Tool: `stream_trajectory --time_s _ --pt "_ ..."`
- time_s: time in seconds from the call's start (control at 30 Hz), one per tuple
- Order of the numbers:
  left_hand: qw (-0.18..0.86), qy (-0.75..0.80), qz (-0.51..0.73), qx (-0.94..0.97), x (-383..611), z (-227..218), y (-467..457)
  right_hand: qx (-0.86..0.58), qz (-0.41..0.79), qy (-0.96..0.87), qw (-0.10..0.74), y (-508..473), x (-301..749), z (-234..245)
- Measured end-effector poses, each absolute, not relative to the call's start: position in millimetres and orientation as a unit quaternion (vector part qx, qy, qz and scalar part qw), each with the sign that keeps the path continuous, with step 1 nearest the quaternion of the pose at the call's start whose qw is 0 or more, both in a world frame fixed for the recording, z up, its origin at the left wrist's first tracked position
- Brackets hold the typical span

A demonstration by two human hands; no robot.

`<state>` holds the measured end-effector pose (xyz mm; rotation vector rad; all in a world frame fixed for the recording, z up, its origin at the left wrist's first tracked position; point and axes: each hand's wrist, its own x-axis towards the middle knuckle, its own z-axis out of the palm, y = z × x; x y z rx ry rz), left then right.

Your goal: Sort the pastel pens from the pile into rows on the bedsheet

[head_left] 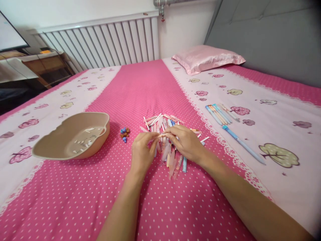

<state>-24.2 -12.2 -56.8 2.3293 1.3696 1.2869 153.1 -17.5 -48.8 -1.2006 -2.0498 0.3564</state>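
Note:
My left hand (141, 154) and my right hand (185, 142) meet over a heap of pens and pen parts (170, 157) on the pink dotted bedspread (150, 87). Both pinch the ends of one thin, pale pen part (158, 135) held level between them. The heap lies partly hidden beneath my fingers. A tan bowl (62, 147) with several small white bits inside sits to the left. Between the bowl and the heap lies a small clump of blue and brown caps (124, 132).
A row of finished pens (220, 113) and one long blue pen (242, 143) lie on the pale right strip of the bedspread. A pink pillow (207, 57) sits at the head, by a grey headboard (271, 36). A white radiator (105, 42) and a wooden table (45, 65) stand behind.

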Motion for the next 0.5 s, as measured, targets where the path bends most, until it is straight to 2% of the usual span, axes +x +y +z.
stream_trajectory --time_s 0.5 --pt "0.076 0.451 0.424 0.782 -24.2 -56.1 -13.3 -0.458 0.147 -0.777 0.406 -18.5 154.0 -48.3"
